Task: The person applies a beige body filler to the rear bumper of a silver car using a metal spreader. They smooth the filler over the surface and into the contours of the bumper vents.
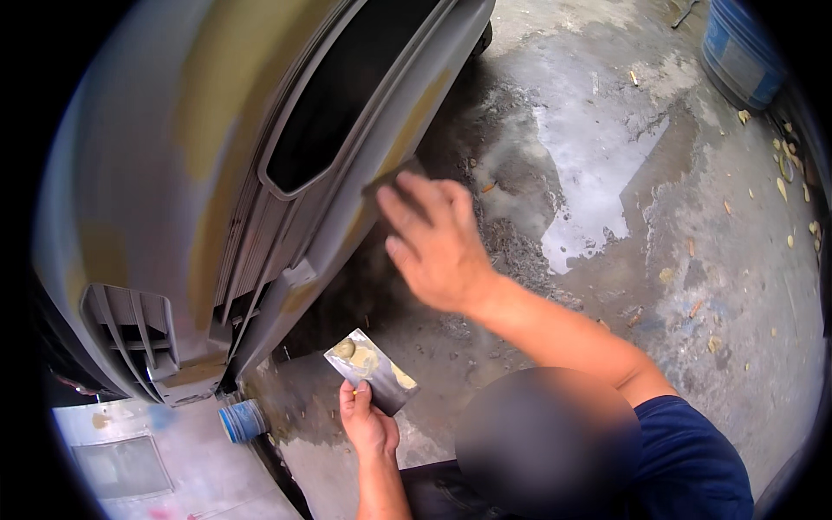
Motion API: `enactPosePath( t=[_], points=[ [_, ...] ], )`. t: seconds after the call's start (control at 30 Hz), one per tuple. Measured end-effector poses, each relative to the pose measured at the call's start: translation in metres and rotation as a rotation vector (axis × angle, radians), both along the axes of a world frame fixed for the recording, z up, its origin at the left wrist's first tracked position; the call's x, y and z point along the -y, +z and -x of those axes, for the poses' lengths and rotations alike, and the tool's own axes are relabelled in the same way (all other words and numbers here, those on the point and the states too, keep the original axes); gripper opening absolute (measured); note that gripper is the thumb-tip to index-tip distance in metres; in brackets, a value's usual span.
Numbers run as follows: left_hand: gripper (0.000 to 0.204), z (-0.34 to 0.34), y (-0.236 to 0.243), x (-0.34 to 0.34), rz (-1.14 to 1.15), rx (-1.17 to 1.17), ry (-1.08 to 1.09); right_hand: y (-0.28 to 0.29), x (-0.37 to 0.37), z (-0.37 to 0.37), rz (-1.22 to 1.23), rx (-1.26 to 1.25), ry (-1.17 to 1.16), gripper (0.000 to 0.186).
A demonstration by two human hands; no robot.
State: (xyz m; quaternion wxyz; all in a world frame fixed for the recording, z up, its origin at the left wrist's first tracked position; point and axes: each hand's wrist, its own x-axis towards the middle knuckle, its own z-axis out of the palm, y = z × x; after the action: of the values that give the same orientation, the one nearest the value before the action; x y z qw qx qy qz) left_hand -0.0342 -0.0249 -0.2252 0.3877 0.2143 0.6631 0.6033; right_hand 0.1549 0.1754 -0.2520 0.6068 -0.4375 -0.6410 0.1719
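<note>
In front of me on the left is a large grey car bumper (130,165) with patches of yellowish filler, dark openings and slatted vents. My right hand (438,238) reaches up to the bumper's lower edge. Its fingers press on a dark, flat spreader (376,187), which is blurred and lies against that edge. Lower down, my left hand (371,425) pinches the near edge of a rectangular metal plate (394,381). On the plate sit a small mound of putty (346,348) and smears of the same yellowish paste.
A blue can (243,421) stands below the bumper's near end, beside a pale panel (191,468). The concrete floor (676,286) is stained and wet, with a bright puddle (589,182). A blue bucket (744,61) stands at the far right, near scattered yellowish scraps (783,186).
</note>
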Motion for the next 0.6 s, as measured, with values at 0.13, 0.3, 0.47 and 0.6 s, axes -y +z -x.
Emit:
enactPosePath(
  t=[0.13,0.3,0.47,0.6],
  points=[
    [0.027,0.002,0.001,0.001,-0.003,0.009,-0.016,0.000,0.029,0.032,-0.015,0.136,0.066,0.055],
    [0.028,0.008,0.004,0.007,-0.014,0.011,0.002,0.001,0.034,0.010,0.016,0.145,0.047,0.055],
    [0.027,0.008,0.008,0.011,-0.052,0.019,-0.021,0.002,-0.005,-0.014,0.018,0.005,-0.088,0.048],
    [0.027,0.010,0.002,0.011,-0.050,0.040,-0.011,-0.009,0.025,0.031,-0.028,0.071,0.070,0.055]
  ],
)
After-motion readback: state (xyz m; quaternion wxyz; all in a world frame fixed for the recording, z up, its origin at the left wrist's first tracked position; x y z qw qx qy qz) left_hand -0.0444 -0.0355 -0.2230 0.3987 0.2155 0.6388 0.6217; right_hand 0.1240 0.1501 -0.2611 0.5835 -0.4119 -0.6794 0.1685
